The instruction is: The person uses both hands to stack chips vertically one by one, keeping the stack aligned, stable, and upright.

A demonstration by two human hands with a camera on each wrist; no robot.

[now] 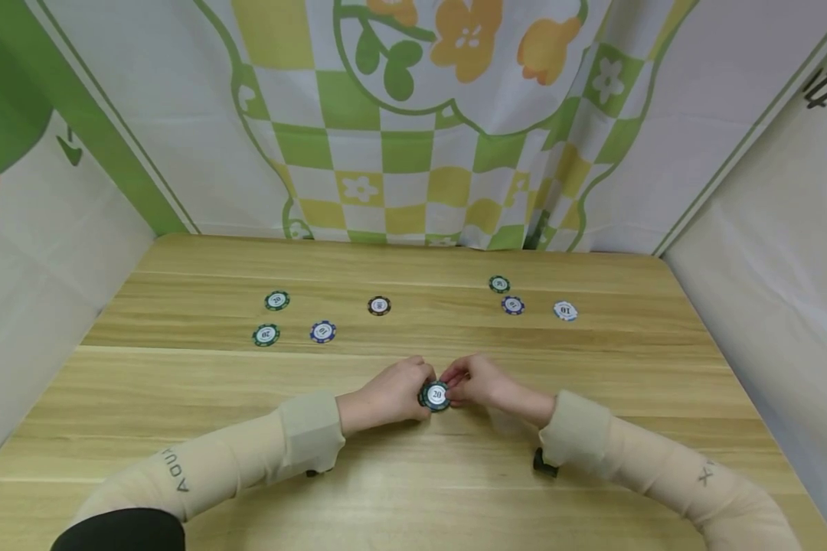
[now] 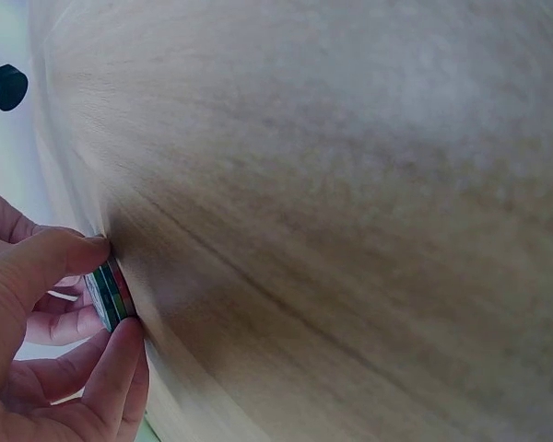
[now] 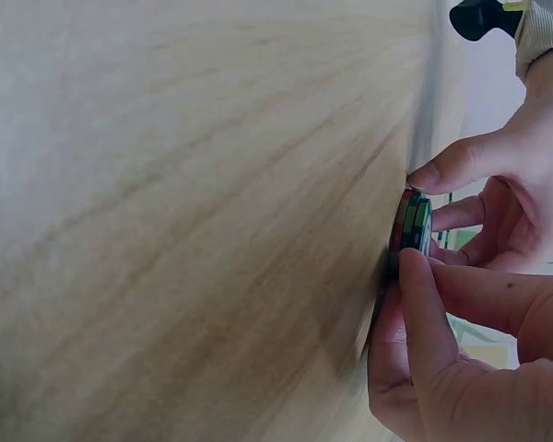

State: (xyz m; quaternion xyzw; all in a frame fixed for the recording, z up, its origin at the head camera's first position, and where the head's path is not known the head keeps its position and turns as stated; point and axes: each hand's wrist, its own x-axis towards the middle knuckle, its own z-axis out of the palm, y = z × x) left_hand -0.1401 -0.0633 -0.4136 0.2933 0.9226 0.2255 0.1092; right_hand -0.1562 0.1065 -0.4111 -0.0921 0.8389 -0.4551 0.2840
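Note:
A small stack of poker chips [image 1: 437, 395] lies on the wooden table in front of me, a green chip marked 20 on top. From the left, my left hand [image 1: 393, 392] pinches the stack's edge between thumb and fingers. My right hand [image 1: 485, 384] grips the opposite edge, its fingertips close to those of the left. Both wrist views give a side look at the stacked chips [image 2: 113, 293], whose rims show green and, nearest the tabletop, red. The same layered rims [image 3: 412, 219] appear in the right wrist view, partly covered by fingers.
Farther back on the left lie two green chips [image 1: 277, 300], a blue chip [image 1: 322, 331] and a black chip [image 1: 379, 305]. At back right are another green chip [image 1: 499, 284], a blue one [image 1: 513, 304] and a pale one [image 1: 565, 310]. A patterned curtain [image 1: 406, 149] hangs behind the table.

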